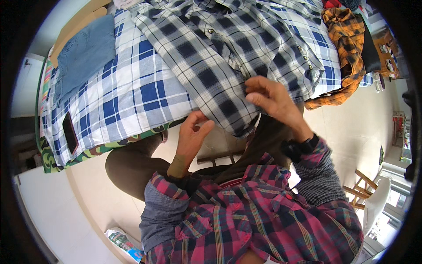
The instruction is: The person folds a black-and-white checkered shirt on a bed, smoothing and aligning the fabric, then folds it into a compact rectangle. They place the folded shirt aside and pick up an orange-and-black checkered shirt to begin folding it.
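A black, white and grey plaid shirt (214,71) with snap buttons lies spread before me, with one sleeve hanging past the bed's front edge. My left hand (195,132) is at the left border of that sleeve, thumb apart from the fingers; its fingertips are partly hidden, so contact is unclear. Over the sleeve's right side is my right hand (272,99), its fingers bent and a gap between them and the thumb. I see no cloth gripped in either hand. Under the shirt is a blue and white checked bed sheet (132,89).
Folded blue denim (89,49) lies at the bed's left, and a phone (70,133) rests near the front left corner. An orange and black plaid shirt (346,43) hangs over the right side. A wooden-legged chair (372,194) stands on the floor at right.
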Action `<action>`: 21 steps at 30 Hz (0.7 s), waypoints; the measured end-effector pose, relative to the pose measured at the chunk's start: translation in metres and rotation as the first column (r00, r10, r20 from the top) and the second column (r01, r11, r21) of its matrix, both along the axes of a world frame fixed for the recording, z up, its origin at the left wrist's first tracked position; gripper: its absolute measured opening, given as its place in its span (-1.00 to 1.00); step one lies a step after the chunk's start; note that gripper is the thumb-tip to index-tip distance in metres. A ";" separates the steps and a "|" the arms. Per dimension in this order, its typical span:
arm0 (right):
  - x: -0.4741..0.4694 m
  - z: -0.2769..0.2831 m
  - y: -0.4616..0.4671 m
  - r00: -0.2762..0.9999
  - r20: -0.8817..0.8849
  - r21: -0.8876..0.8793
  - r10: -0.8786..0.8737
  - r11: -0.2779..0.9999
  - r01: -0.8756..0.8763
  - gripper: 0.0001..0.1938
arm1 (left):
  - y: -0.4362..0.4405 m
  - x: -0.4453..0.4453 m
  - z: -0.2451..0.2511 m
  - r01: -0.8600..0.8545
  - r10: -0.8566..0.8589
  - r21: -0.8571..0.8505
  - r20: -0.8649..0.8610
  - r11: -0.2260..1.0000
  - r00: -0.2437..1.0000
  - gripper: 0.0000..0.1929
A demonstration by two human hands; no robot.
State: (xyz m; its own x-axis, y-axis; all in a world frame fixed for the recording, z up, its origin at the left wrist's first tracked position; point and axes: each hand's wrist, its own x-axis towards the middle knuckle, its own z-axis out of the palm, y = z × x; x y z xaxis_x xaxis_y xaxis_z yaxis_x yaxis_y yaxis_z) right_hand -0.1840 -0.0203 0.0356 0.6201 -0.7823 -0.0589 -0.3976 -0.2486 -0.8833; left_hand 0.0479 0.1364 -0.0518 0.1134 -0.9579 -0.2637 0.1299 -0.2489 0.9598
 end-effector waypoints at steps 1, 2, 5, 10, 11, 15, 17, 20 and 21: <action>-0.003 -0.009 0.009 0.996 -0.047 0.101 -0.076 0.992 0.080 -0.57 | 0.000 -0.008 -0.001 -0.018 0.018 0.036 0.001 0.999 1.000 -0.64; -0.003 -0.017 0.015 0.995 -0.066 -0.025 -0.071 0.997 0.069 -0.57 | 0.000 -0.018 -0.001 -0.051 0.052 0.018 -0.061 0.999 0.997 -0.63; 0.002 -0.031 0.021 0.971 -0.166 -0.312 -0.172 0.943 0.114 -0.56 | 0.003 -0.031 0.002 -0.037 0.053 0.088 -0.194 0.995 0.980 -0.60; -0.010 -0.029 0.003 0.997 0.000 -0.319 -0.075 0.945 0.071 -0.65 | 0.015 -0.040 0.008 -0.053 0.076 0.071 -0.382 0.996 0.921 -0.62; -0.014 -0.028 0.001 0.997 0.066 -0.225 -0.039 0.973 0.053 -0.67 | 0.016 -0.044 0.008 -0.048 0.084 0.100 -0.389 0.994 0.917 -0.61; -0.022 -0.026 0.006 0.952 0.303 0.070 -0.039 0.997 0.018 -0.73 | 0.018 -0.058 0.006 -0.008 0.061 0.131 -0.405 0.991 0.912 -0.59; -0.024 -0.030 0.013 0.932 0.362 0.126 -0.011 0.991 -0.037 -0.58 | 0.018 -0.061 0.005 -0.007 0.056 0.137 -0.355 0.990 0.933 -0.61; -0.038 -0.041 0.020 0.965 0.260 0.427 -0.021 0.899 -0.095 -0.56 | 0.021 -0.060 0.000 -0.017 0.089 0.208 -0.344 0.978 0.935 -0.67; -0.043 -0.046 0.020 0.943 0.329 0.480 -0.043 0.868 -0.127 -0.58 | 0.023 -0.060 -0.003 -0.019 0.083 0.180 -0.354 0.983 0.932 -0.69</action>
State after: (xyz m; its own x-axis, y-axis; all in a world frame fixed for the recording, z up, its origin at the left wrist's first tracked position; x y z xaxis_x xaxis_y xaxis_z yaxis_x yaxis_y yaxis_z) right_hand -0.2270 0.0001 -0.0100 0.7026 -0.6770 -0.2191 -0.0727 0.2380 -0.9685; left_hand -0.0123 0.1593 -0.0544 0.0280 -0.8902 -0.4547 0.4743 -0.3886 0.7900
